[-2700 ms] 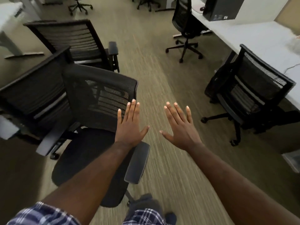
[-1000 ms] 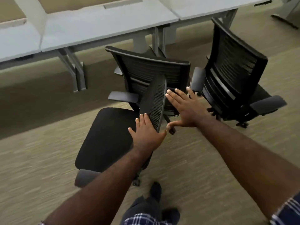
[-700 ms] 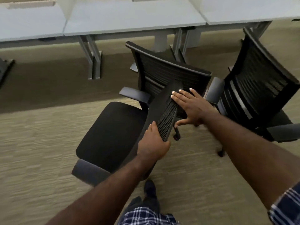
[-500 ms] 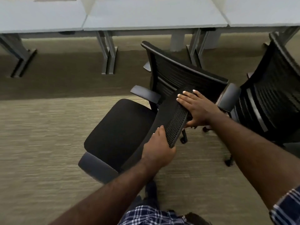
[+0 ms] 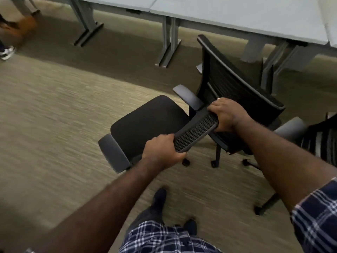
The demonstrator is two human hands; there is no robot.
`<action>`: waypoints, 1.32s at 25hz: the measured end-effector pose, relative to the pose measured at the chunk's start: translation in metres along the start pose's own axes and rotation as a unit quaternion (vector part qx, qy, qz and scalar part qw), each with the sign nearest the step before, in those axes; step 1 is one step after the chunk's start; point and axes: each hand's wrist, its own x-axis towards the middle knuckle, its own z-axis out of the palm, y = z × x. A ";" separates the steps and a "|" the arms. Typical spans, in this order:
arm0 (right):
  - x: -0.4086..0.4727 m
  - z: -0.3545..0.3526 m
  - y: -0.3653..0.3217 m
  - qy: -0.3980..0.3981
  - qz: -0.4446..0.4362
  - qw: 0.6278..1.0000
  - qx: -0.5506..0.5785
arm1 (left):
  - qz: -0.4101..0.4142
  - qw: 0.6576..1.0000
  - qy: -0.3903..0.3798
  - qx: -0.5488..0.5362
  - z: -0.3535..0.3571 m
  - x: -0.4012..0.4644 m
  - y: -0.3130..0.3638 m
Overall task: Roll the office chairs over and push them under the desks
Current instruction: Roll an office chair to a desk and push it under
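Observation:
A black mesh-backed office chair [image 5: 145,123] stands in front of me with its seat pointing away, toward the grey desks [image 5: 237,17]. My left hand [image 5: 162,152] is closed around the near end of the backrest's top edge [image 5: 195,134]. The far end of that same edge is gripped by my right hand [image 5: 226,114]. A second black chair [image 5: 235,88] stands just behind it, on the right, close to the desk legs.
A third chair's armrest and back [image 5: 313,136] show at the right edge. Grey desk legs [image 5: 169,42] stand on the carpet ahead. Another person's shoes [image 5: 7,52] are at the far left. My own feet [image 5: 160,198] are below the chair.
Both hands went from flat and open to closed around the backrest's top edge. The view has swung left and the chair now sits angled toward the desks.

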 end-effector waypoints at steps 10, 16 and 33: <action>0.043 -0.002 -0.023 0.045 -0.034 0.998 -0.033 | -0.082 0.989 0.097 0.074 -0.026 -0.004 -0.046; 0.087 0.000 -0.049 0.083 -0.011 0.996 -0.023 | -0.150 0.979 0.121 0.067 -0.040 0.005 -0.096; 0.270 -0.017 -0.088 0.026 -0.017 0.999 0.009 | -0.121 0.979 0.145 0.082 -0.102 0.109 -0.259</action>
